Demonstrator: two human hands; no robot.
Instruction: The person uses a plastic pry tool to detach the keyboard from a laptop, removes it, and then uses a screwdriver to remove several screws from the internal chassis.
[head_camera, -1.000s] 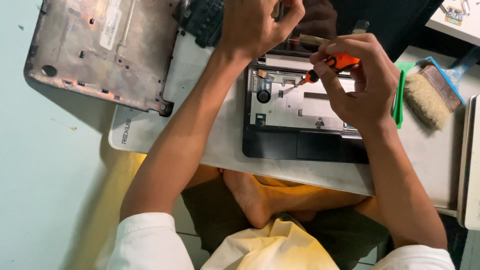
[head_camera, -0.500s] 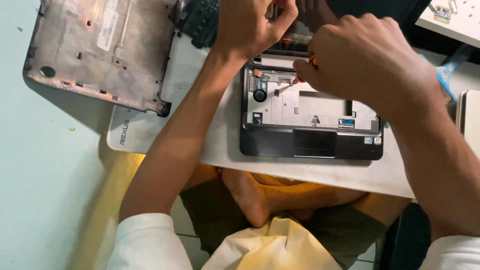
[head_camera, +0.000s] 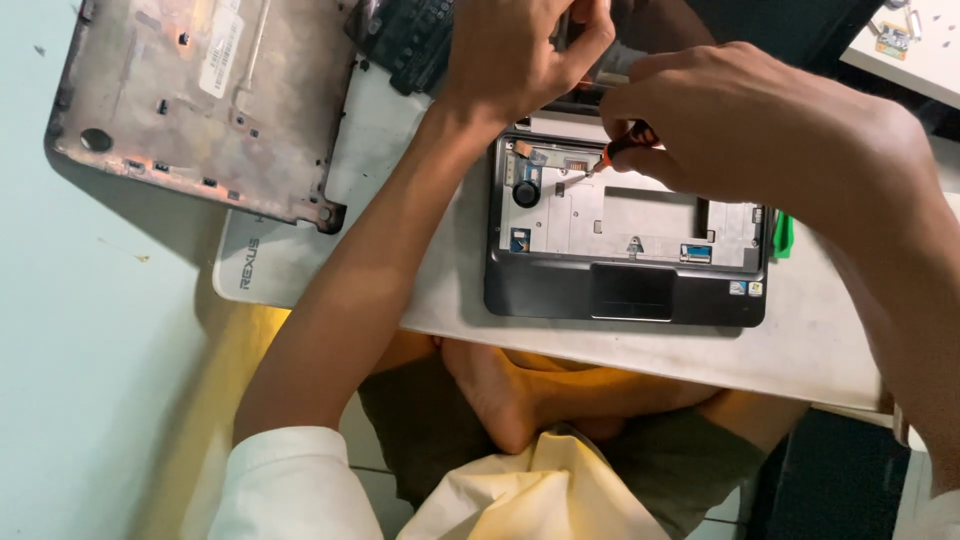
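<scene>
Right hand (head_camera: 760, 130) now lower, screwdriver (head_camera: 622, 150) over opened laptop (head_camera: 625, 235).

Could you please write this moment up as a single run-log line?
left hand: at laptop's far edge, grip unclear | right hand: holds orange-handled screwdriver, tip on opened laptop | removed bottom cover: far left

Your low white table (head_camera: 640, 340) is carrying open laptop base (head_camera: 625, 290), sitting near front edge. Grey bottom cover (head_camera: 200, 100) is lying upside down at left, overhanging table onto pale floor (head_camera: 90, 350). Black keyboard (head_camera: 405, 35) is resting at back, beside cover. Green tool (head_camera: 782, 234) is peeking out just right of base.
</scene>
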